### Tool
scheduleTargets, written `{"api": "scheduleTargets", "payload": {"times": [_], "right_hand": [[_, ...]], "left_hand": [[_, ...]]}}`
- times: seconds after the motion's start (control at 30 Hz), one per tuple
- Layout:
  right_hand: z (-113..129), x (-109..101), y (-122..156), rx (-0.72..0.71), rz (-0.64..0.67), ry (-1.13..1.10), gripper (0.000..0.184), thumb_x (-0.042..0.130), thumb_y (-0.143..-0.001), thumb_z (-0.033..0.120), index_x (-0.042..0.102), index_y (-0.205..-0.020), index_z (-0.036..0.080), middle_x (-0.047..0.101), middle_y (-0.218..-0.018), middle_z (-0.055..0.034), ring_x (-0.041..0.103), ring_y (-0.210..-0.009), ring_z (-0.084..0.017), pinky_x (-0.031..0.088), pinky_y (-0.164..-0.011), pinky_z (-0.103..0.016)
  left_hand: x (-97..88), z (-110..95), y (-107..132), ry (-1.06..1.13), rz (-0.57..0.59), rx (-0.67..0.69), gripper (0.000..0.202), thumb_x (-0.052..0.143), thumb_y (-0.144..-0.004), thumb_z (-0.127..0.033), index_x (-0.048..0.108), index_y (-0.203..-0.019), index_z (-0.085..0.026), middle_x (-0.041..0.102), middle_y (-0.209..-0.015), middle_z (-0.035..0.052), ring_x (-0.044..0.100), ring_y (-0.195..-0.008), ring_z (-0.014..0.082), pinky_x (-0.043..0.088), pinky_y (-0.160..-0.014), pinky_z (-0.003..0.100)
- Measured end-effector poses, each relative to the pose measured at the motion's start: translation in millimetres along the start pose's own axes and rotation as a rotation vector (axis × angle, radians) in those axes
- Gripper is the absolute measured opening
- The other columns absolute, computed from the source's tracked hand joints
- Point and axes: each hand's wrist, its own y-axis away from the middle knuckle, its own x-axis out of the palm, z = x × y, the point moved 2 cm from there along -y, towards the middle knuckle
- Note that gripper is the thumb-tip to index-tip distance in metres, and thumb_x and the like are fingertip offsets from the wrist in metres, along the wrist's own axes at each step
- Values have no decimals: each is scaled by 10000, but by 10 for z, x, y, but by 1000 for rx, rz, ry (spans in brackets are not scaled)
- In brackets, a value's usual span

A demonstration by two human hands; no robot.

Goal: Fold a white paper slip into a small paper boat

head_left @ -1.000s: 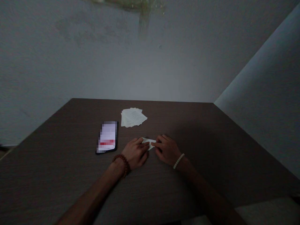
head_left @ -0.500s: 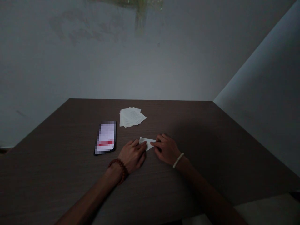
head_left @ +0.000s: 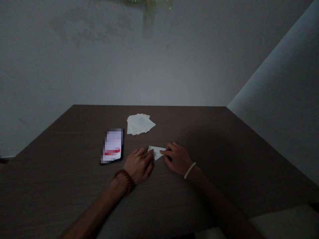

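A small white piece of paper (head_left: 157,153) lies on the dark brown table, its near side coming to a point; it looks folded. My left hand (head_left: 139,165), with a brown bead bracelet at the wrist, holds the paper's left end down, index finger on top and the others curled. On the right end, my right hand (head_left: 177,158) presses with its index fingertip, the thumb and remaining fingers bent close by. A pale bead bracelet (head_left: 190,170) circles that wrist. The fingers cover both ends of the paper.
Beyond the hands, a loose pile of white paper sheets (head_left: 140,124) with faint print sits on the table (head_left: 189,119). A phone (head_left: 112,146) with a lit, blurred screen lies left of my left hand. Walls stand behind the table and along its right side.
My left hand has slid slightly left along the paper, baring a little more of its middle. My right hand and the paper stay almost in place.
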Motion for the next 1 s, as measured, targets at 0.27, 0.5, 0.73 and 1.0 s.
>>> {"api": "scheduleTargets", "payload": {"times": [0.27,0.5,0.73,1.0], "right_hand": [[-13,-3,8,-4,2,-11,245,557,-841,192,672,-1051,242,548,-894,-49,461,-867,-187,367,-747,-315],[-12,4,4,-28,-5,-3,267,562,-830,164,662,-1066,241,545,-892,-50,461,-885,-191,374,-769,-313],[-13,0,-13,-42,-14,-5,324,558,-820,123,657,-1091,270,529,-879,-52,452,-860,-196,376,-743,-312],[-46,45,-27,-14,-35,-23,341,563,-807,116,664,-1090,277,531,-892,-55,452,-874,-201,380,-758,-317]], "left_hand": [[-33,101,70,-31,-29,-36,363,459,-864,-240,552,-1186,-101,668,-974,121,500,-921,286,419,-756,415],[1,68,64,-10,-63,21,308,469,-842,-199,580,-1125,-144,536,-1309,113,489,-1031,277,412,-850,435],[21,-7,34,91,60,179,424,447,-852,-163,486,-1274,-142,505,-1350,106,449,-1171,255,358,-979,422],[-26,-40,7,105,69,80,404,454,-859,-197,490,-1258,-150,540,-1310,98,484,-1066,261,363,-927,426]]}}
